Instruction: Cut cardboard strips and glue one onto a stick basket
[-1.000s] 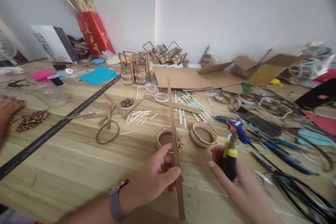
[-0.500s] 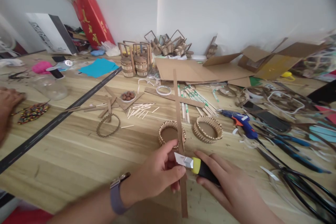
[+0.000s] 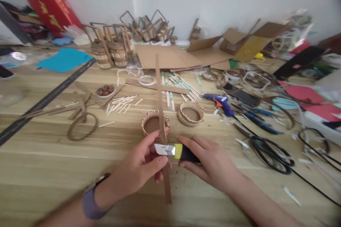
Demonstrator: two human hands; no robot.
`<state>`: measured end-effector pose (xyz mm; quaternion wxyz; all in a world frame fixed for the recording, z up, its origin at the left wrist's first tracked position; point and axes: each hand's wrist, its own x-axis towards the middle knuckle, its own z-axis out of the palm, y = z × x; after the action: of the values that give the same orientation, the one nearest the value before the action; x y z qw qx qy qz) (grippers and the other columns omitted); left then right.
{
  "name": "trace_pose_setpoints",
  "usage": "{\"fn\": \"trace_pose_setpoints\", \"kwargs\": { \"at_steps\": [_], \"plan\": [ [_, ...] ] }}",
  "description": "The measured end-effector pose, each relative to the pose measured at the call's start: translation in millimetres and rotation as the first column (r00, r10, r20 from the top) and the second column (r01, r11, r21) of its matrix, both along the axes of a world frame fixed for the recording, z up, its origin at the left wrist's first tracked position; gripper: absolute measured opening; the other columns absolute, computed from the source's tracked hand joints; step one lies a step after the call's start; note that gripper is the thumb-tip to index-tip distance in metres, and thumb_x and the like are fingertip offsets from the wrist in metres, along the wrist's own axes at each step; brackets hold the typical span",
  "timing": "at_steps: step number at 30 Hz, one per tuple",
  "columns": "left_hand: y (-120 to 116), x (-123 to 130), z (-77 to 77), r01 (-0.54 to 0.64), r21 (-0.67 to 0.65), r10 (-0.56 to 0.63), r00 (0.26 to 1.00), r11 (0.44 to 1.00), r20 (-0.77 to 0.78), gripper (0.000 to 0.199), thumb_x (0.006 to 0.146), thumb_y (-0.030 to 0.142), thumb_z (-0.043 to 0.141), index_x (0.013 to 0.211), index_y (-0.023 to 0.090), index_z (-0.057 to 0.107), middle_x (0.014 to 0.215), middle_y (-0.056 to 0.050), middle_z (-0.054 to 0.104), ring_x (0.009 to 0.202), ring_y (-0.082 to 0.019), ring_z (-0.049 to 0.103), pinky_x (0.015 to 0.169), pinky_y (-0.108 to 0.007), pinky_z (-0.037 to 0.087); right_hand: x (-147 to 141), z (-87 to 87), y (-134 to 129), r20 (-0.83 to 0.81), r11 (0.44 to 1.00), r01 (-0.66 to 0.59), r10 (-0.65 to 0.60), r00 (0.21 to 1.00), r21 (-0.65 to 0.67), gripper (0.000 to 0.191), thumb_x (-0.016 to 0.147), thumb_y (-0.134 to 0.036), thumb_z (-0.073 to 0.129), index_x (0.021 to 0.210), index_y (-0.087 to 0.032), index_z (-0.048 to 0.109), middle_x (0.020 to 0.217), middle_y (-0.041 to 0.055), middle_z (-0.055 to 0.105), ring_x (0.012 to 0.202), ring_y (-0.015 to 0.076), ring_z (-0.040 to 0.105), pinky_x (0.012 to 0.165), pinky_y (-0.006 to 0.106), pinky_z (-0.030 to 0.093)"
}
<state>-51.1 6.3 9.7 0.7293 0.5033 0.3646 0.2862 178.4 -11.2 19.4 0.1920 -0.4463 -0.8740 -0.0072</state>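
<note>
My left hand [image 3: 145, 159] is closed around a long brown cardboard strip [image 3: 160, 92], which stands out lengthwise above and below the fingers. In my right hand [image 3: 205, 158] is a utility knife [image 3: 183, 151] with a black and yellow handle. Its bare blade points left and lies across the strip, close to my left thumb; whether it touches the strip I cannot tell. Just beyond my left hand sits a round basket [image 3: 151, 124] edged with small sticks, partly hidden by the strip. A second such basket [image 3: 191, 113] stands to its right.
A blue glue gun [image 3: 220, 103], pliers [image 3: 262, 120] and black-handled scissors [image 3: 274, 154] lie to the right. Short sticks [image 3: 121, 104], a bowl of brown beads [image 3: 106, 90] and a toothed ring [image 3: 83, 126] lie to the left. Cardboard [image 3: 170, 56] and small lidded buckets [image 3: 118, 55] stand behind.
The view has swung to the right, so the scene sits further left. The other person's hand at the left has left the view. Both my hands keep their holds on strip and knife.
</note>
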Motion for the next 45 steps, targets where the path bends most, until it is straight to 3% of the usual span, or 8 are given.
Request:
{"fn": "trace_pose_setpoints", "kwargs": {
  "at_steps": [5, 10, 16, 22, 30, 39, 45],
  "plan": [
    [1.2, -3.6, 1.5, -0.033, 0.029, 0.034, 0.999, 0.999, -0.027, 0.075, 0.088, 0.042, 0.067, 0.151, 0.026, 0.029, 0.085, -0.002, 0.067, 0.061, -0.012, 0.06, 0.053, -0.022, 0.053, -1.3, 15.7, 4.8, 0.048, 0.997, 0.009, -0.005, 0.999, -0.077, 0.048, 0.094, -0.052, 0.052, 0.125, -0.015, 0.059, 0.088, 0.0082, 0.067, 0.075, 0.0258, 0.067, 0.061, 0.036, 0.051],
    [-0.5, -3.3, -0.9, -0.07, 0.058, 0.071, 0.997, 0.996, -0.028, 0.078, 0.086, 0.043, 0.069, 0.152, 0.029, 0.028, 0.091, -0.005, 0.068, 0.078, -0.019, 0.065, 0.048, -0.019, 0.051, -6.0, 24.2, 8.3, 0.089, 0.995, 0.017, -0.009, 0.996, -0.095, 0.05, 0.089, -0.047, 0.063, 0.126, -0.013, 0.058, 0.094, 0.0088, 0.068, 0.083, 0.026, 0.066, 0.069, 0.037, 0.052],
    [-4.9, 2.3, 2.0, -0.034, 0.034, 0.034, 0.999, 0.999, 0.005, 0.08, 0.087, 0.044, 0.068, 0.152, 0.023, 0.026, 0.082, -0.003, 0.067, 0.067, -0.015, 0.06, 0.053, -0.021, 0.052, -2.8, 14.8, 5.1, 0.074, 1.0, -0.007, 0.006, 0.997, 0.02, 0.048, 0.091, -0.045, 0.061, 0.123, -0.009, 0.058, 0.097, 0.0126, 0.07, 0.088, 0.0262, 0.066, 0.073, 0.038, 0.054],
    [-3.3, 6.1, 0.6, -0.011, 0.018, 0.011, 0.999, 1.0, 0.032, 0.073, 0.088, 0.051, 0.065, 0.148, 0.021, 0.035, 0.087, -0.005, 0.067, 0.06, -0.011, 0.057, 0.055, -0.023, 0.05, 1.4, 0.3, 2.5, 0.055, 0.993, -0.046, 0.04, 0.998, 0.11, 0.046, 0.1, -0.046, 0.042, 0.123, -0.008, 0.057, 0.084, 0.0103, 0.069, 0.072, 0.0236, 0.068, 0.059, 0.035, 0.054],
    [-0.9, 5.8, 0.6, -0.007, 0.001, 0.007, 0.999, 1.0, 0.045, 0.069, 0.086, 0.053, 0.066, 0.142, 0.021, 0.042, 0.084, -0.002, 0.064, 0.058, -0.008, 0.055, 0.056, -0.021, 0.047, 4.1, -9.0, 1.2, -0.006, 0.997, -0.053, 0.054, 0.999, 0.06, 0.042, 0.101, -0.043, 0.039, 0.123, -0.013, 0.057, 0.084, 0.0085, 0.069, 0.069, 0.0199, 0.068, 0.056, 0.029, 0.053],
    [-0.5, 6.6, -2.3, 0.036, -0.031, -0.033, 0.996, 0.999, 0.077, 0.062, 0.089, 0.046, 0.065, 0.143, 0.024, 0.044, 0.088, -0.004, 0.062, 0.068, -0.013, 0.059, 0.054, -0.02, 0.048, 11.2, -14.8, 3.2, 0.004, 0.994, -0.049, 0.049, 0.999, 0.098, 0.046, 0.103, -0.045, 0.031, 0.122, -0.014, 0.058, 0.081, 0.0075, 0.068, 0.066, 0.0193, 0.066, 0.055, 0.029, 0.052],
    [2.7, 7.5, -2.3, 0.046, -0.028, -0.042, 0.99, 0.999, 0.135, 0.066, 0.087, 0.049, 0.066, 0.143, 0.022, 0.043, 0.09, -0.006, 0.064, 0.069, -0.014, 0.061, 0.049, -0.018, 0.044, 22.1, -18.0, 7.2, 0.007, 0.995, -0.033, 0.033, 0.999, 0.089, 0.042, 0.101, -0.044, 0.04, 0.128, -0.016, 0.056, 0.082, 0.0062, 0.068, 0.067, 0.0192, 0.067, 0.056, 0.029, 0.053]
  ]
}}
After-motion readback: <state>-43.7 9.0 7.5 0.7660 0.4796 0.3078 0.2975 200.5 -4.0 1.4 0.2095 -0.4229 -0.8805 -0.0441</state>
